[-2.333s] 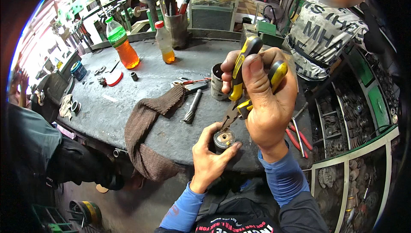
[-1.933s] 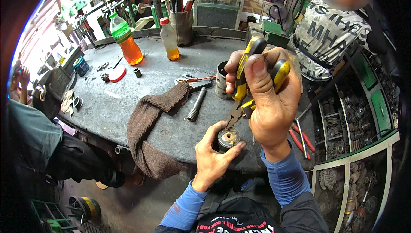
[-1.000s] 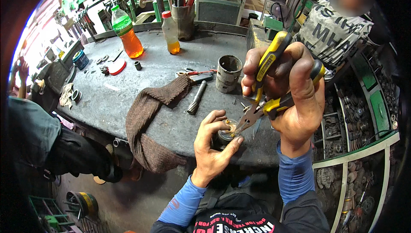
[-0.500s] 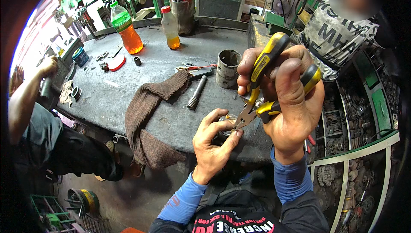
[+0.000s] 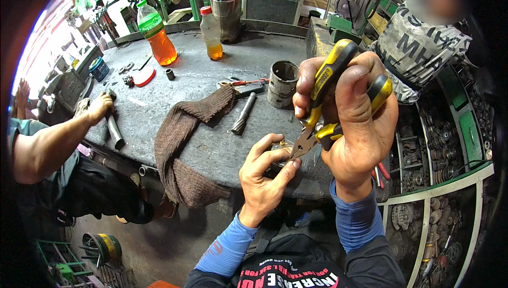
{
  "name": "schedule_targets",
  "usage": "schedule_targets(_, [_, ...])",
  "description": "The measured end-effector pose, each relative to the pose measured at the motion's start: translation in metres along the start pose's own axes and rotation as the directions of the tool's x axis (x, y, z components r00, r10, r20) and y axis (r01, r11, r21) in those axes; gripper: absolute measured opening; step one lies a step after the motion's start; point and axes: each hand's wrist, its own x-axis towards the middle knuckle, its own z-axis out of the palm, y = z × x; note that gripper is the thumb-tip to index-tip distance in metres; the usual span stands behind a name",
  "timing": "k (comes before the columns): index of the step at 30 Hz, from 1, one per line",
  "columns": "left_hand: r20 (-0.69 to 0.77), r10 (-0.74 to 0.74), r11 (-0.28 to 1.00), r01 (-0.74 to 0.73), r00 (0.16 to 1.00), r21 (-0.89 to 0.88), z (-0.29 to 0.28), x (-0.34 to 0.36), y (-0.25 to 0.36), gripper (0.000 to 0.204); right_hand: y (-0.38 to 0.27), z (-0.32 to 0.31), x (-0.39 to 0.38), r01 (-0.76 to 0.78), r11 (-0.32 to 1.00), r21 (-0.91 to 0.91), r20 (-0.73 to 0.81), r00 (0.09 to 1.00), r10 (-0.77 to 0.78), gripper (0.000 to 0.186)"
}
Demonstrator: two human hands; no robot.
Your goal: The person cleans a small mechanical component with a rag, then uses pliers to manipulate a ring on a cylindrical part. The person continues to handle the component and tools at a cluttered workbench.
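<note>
My right hand [image 5: 365, 113] is wrapped round the spread handles of yellow-and-black pliers [image 5: 302, 144]. Their pointed metal jaws slant down to the left and reach my left fingertips. With thumb and fingers closed, my left hand [image 5: 264, 174] grips a small round part [image 5: 286, 145] over the bench's near edge. A bit of brass colour shows on top of that part; my fingers and the plier jaws hide most of it. Whether the jaws are closed on anything, I cannot tell. Just behind my hands lies a fluted metal shaft [image 5: 244, 113].
A brown ribbed cloth [image 5: 177, 124] hangs over the front edge of the bench [image 5: 127, 140]. Behind it stand a metal cylinder [image 5: 282, 84] and two bottles of orange liquid [image 5: 160, 44]. At left, a co-worker's hand [image 5: 100, 107] holds a tubular tool [image 5: 114, 132]. Another person [image 5: 423, 50] is at back right.
The co-worker's arm at left has swung right and down, bringing the tubular tool over the bench edge. My hands and the pliers have barely shifted.
</note>
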Motion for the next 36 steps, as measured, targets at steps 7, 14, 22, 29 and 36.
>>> schedule_targets(7, [-0.011,-0.003,1.0,0.003,1.0,-0.007,0.001,-0.001,0.001,0.025,0.0,0.003,0.0,0.009,0.999,-0.041,-0.027,1.0,-0.01,0.038])
schedule_targets(14, [-0.016,-0.006,1.0,0.006,1.0,-0.003,0.002,0.0,0.001,0.024,-0.002,0.006,-0.004,-0.019,0.996,-0.084,-0.089,0.996,0.012,0.038])
schedule_targets(22, [0.045,-0.173,0.947,0.178,0.984,-0.269,0.001,-0.001,-0.004,0.067,-0.032,-0.042,-0.004,-0.162,0.81,-0.563,-0.022,0.983,0.181,0.029])
schedule_targets(29, [0.291,-0.197,0.967,0.136,0.936,0.218,-0.025,0.022,0.012,0.065,-0.004,-0.092,-0.096,-0.104,0.473,-0.875,0.203,0.809,0.552,0.033])
schedule_targets(36, [0.016,-0.2,0.95,0.19,0.98,0.247,-0.007,0.008,0.012,0.063,0.005,-0.104,-0.132,0.193,0.502,-0.843,0.456,0.752,0.476,0.062])
